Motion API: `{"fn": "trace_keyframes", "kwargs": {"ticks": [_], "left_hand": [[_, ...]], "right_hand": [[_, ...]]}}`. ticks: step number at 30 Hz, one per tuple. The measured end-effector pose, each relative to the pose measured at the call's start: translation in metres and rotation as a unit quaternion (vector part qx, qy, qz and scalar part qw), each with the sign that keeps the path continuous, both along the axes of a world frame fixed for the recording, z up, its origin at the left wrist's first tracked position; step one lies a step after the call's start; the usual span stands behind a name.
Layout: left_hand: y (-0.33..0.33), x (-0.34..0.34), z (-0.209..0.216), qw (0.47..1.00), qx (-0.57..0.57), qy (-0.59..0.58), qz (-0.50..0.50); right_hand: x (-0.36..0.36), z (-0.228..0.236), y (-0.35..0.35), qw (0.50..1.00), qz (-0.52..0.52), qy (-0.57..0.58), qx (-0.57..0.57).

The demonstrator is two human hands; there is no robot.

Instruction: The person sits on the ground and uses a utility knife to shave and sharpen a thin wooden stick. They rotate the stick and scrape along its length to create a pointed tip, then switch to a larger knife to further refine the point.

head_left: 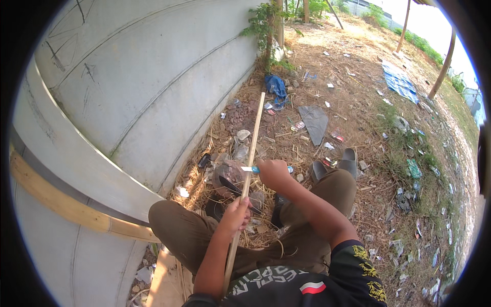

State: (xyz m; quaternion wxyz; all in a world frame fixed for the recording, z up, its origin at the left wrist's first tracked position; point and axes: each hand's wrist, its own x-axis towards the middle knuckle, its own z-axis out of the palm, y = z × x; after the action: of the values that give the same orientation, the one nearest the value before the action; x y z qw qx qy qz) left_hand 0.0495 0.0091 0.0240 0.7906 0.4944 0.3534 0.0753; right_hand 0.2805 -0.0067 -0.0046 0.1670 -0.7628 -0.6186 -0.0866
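A long, pale wooden strip (pixel 253 134), perhaps split bamboo, slants up and away from my lap. My left hand (pixel 235 216) is closed around its lower part, in front of my left knee. Above it, my right hand (pixel 275 174) grips a blue-handled cutter knife (pixel 247 169). The knife's light blade lies across the strip, touching it or just over it. Most of the handle is hidden in my fist, and a bit of blue shows on the far side. The strip's near end runs down beside my left forearm and shirt.
A grey panel wall (pixel 169 97) rises on the left, with a bamboo pole (pixel 61 199) along it. Litter and dry straw cover the ground. Grey sandals (pixel 349 162) lie beyond my right knee. A blue tarp (pixel 399 82) and wooden posts (pixel 444 64) stand farther right.
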Motion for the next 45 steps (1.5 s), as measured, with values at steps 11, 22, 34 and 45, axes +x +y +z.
{"fn": "trace_keyframes", "kwargs": {"ticks": [11,22,34,45], "left_hand": [[-0.007,-0.002,-0.022,0.985,0.15,0.08,0.025],[-0.025,-0.004,-0.038,0.94,0.31,0.126,-0.059],[-0.013,-0.018,-0.019,0.871,0.444,0.207,0.031],[-0.008,-0.016,-0.023,0.87,0.452,0.189,0.059]], "right_hand": [[0.005,-0.001,0.019,0.994,-0.047,-0.02,-0.1],[0.046,-0.016,0.015,0.978,-0.152,-0.031,-0.137],[-0.044,-0.019,0.012,0.981,0.092,0.001,-0.17],[-0.046,-0.02,0.01,0.984,0.082,-0.014,-0.156]]}}
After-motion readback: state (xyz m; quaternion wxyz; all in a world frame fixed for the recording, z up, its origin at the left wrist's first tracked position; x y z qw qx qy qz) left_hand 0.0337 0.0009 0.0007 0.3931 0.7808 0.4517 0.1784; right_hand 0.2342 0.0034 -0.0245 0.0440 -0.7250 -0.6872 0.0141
